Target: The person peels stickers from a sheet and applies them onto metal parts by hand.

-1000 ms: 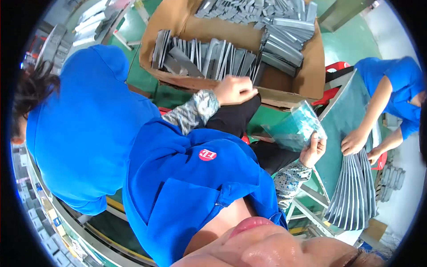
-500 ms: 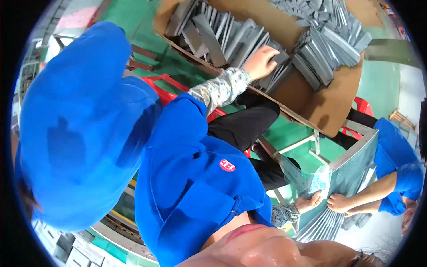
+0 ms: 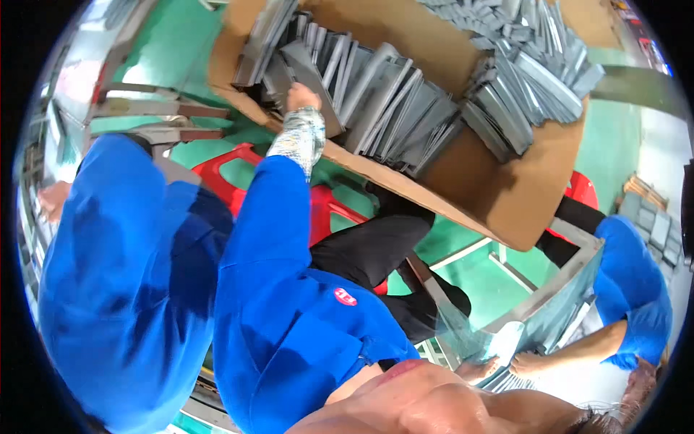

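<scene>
My left hand (image 3: 303, 98), in a patterned sleeve, reaches over the near edge of a cardboard box (image 3: 405, 181). Its fingers are closed at the edge of a flat grey panel (image 3: 318, 83), which leans among several grey strips (image 3: 394, 90) standing in a row. At the lower right, my right hand (image 3: 477, 372) is low beside a clear plastic sheet (image 3: 506, 340) with a bright glare on it, and its fingers close on the lower edge. My face hides part of that forearm. Fanned grey strips (image 3: 510, 381) lie just past this hand.
A co-worker in blue (image 3: 632, 282) bends at the right, one hand (image 3: 531, 364) close to my right hand. Another blue-clad person (image 3: 130, 289) is close on my left. Red chairs (image 3: 235, 177) stand below the box. More grey pieces (image 3: 535, 87) are heaped at its far right.
My left hand has moved left along the box from the middle strips to the flat grey panel. My right hand and the plastic sheet sit lower. The person on the left has shifted down.
</scene>
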Demonstrator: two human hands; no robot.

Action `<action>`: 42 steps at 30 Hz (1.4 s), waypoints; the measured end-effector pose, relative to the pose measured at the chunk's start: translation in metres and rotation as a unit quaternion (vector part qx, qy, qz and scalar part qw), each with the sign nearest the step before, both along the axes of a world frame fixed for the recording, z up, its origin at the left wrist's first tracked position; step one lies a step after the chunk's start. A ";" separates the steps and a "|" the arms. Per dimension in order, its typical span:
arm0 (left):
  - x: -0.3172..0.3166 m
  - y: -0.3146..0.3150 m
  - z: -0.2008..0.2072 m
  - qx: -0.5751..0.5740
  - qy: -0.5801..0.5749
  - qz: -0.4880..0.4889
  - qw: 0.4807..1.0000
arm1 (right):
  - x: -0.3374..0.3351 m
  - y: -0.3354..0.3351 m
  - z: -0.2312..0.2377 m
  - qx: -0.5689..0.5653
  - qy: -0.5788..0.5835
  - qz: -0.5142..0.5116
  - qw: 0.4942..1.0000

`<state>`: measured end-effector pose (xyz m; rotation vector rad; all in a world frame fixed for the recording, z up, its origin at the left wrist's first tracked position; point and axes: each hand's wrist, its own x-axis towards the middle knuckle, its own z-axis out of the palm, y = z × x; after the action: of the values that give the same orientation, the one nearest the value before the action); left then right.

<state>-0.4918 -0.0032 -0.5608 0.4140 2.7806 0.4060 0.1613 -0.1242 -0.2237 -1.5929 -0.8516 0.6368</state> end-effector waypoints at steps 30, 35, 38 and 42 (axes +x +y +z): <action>0.001 -0.021 0.059 0.369 -0.226 0.072 0.899 | -0.028 0.002 0.010 -0.030 0.010 -0.083 0.996; 0.027 -0.014 0.024 0.224 -0.050 0.034 0.973 | -0.031 0.002 0.012 0.000 0.034 -0.062 0.997; 0.044 -0.027 0.031 0.287 -0.125 0.045 0.949 | 0.020 -0.012 -0.016 -0.034 -0.125 -0.005 0.992; 0.075 -0.002 0.014 0.186 -0.092 0.020 0.978 | -0.039 -0.002 0.015 -0.048 -0.007 -0.022 0.999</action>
<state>-0.4168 -0.0050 -0.5468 0.3798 2.5340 0.9324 0.1218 -0.1259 -0.2083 -1.6993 -0.8051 0.6448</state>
